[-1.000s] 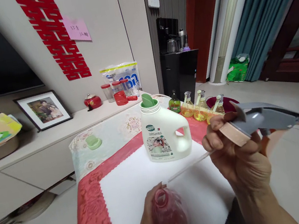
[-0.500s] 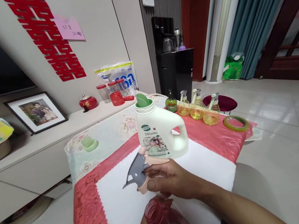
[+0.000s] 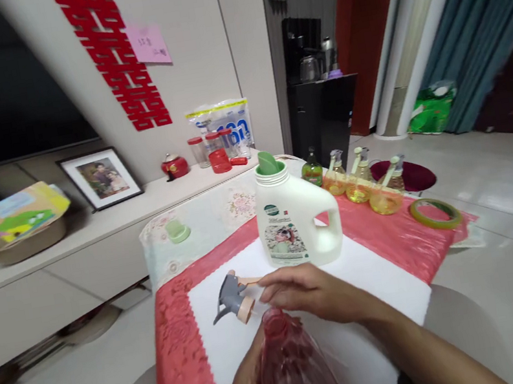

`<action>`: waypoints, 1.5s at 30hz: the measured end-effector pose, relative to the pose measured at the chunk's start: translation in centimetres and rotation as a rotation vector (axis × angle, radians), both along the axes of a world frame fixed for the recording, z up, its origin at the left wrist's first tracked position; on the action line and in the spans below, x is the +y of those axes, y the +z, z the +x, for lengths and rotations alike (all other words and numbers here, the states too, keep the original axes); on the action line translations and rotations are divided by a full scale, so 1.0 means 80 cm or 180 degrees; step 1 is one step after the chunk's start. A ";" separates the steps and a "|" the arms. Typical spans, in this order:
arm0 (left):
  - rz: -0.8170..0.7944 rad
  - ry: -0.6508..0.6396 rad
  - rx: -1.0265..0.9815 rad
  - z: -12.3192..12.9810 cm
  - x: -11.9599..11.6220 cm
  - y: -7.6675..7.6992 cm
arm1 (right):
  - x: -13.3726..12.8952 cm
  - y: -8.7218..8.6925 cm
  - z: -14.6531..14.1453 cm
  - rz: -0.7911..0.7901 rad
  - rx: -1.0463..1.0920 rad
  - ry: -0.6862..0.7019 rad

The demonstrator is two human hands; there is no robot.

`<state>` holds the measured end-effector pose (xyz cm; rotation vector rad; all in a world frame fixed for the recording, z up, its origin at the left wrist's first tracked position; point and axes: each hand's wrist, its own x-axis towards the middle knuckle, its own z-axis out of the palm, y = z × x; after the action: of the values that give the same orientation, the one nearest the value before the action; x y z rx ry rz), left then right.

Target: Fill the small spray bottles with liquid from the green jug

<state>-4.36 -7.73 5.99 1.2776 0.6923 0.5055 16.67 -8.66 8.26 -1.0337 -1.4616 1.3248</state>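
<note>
A translucent red bottle with an uncapped neck stands close to me at the bottom. My left hand is wrapped round its left side, partly hidden behind it. A grey and peach spray head rests on the white sheet. Just right of the spray head and above the bottle neck is my right hand, its fingers extended and holding nothing. Behind the hands stands a white jug with a handle and a green spout in its open mouth.
A green cap sits at the table's back left. Along the back right are a green bottle, several pump bottles and a roll of tape. Red-lidded jars stand on the cabinet behind.
My right hand has let go of the spray head, which now lies on the white sheet. The red bottle is tilted differently, and the whole view has shifted left.
</note>
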 end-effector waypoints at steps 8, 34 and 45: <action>-0.0657 -0.0127 -0.0680 -0.002 0.070 -0.015 | -0.030 0.031 0.067 0.1353 -0.0250 -0.1582; -0.0671 0.0798 -0.0444 0.016 0.067 -0.001 | 0.016 -0.008 0.140 0.0971 0.0026 -0.2676; 0.2147 0.2032 0.0589 0.059 0.063 -0.060 | 0.033 -0.044 0.150 0.0598 -0.0209 -0.2668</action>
<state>0.38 -2.66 1.19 1.7366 1.1529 1.2268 28.64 -6.01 4.76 -1.3574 -0.9787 0.5452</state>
